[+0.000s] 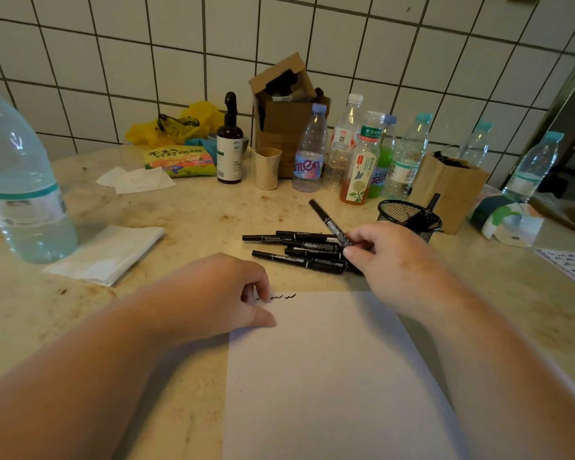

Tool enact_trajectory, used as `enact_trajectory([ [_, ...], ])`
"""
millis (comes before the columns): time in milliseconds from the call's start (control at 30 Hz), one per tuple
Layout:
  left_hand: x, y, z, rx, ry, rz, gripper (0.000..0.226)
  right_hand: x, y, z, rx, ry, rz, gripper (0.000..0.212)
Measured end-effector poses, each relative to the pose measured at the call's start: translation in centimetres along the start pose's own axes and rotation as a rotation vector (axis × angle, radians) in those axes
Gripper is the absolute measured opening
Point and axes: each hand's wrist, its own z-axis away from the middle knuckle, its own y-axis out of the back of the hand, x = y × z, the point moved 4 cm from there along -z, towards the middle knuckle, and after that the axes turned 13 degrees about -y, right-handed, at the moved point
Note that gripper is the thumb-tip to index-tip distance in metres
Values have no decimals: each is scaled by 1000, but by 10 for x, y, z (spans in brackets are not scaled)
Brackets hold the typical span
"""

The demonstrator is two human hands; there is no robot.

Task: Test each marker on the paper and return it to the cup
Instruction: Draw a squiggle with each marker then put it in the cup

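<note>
A white sheet of paper (332,376) lies in front of me, with short black squiggles (281,297) near its top left corner. My left hand (219,293) rests on that corner, fingers curled down onto the sheet. Several black markers (299,252) lie in a heap just beyond the paper. My right hand (382,257) pinches one black marker (327,222), its free end pointing up and to the left above the heap. A black mesh cup (409,219) stands to the right of the heap, with one marker (430,204) standing in it.
A large water bottle (20,180) stands at the left, folded tissues (107,252) beside it. Several drink bottles (362,154), a brown pump bottle (229,144), a beige cup (267,167), cardboard boxes (286,111) and a paper bag (452,187) line the tiled wall.
</note>
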Motion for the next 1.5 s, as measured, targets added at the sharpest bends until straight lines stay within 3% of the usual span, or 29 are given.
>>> enact_trajectory([
  [133,1,0,2,18,-5,68,30,-22,30,24,55,80,-17,14],
  [367,10,2,1,45,-21,162,26,3,-12,29,-357,-33,-683,17],
  [467,16,6,1,64,-51,200,25,9,-27,32,-429,-18,-914,5],
  [633,35,2,-2,72,-166,268,16,4,-33,36,-491,85,-1035,13],
  [733,37,2,-4,43,-174,277,22,1,-34,37,-522,118,-1058,14],
  [933,37,0,6,-301,-264,841,31,-5,-29,44,-607,239,-1030,11],
  [1067,35,-6,6,-432,-261,1005,30,-7,-30,45,-685,269,-1042,20],
  [1167,26,-7,11,-551,-196,1142,28,-3,-24,42,-631,231,-1097,14],
  [1233,18,-2,15,-508,-144,1258,27,9,-16,34,-514,159,-1184,14],
  [1267,12,4,13,-380,-84,1300,30,15,-14,29,-455,129,-1215,16],
  [1333,-1,15,4,16,78,1164,36,23,-16,20,-356,44,-1212,27],
  [1400,-6,23,-1,264,192,617,43,23,-27,17,-367,-35,-1158,35],
  [1467,-6,22,-6,222,224,101,42,21,-36,18,-413,-85,-1095,31],
  [1500,-8,18,-7,176,222,-16,38,22,-38,18,-417,-115,-1079,29],
])
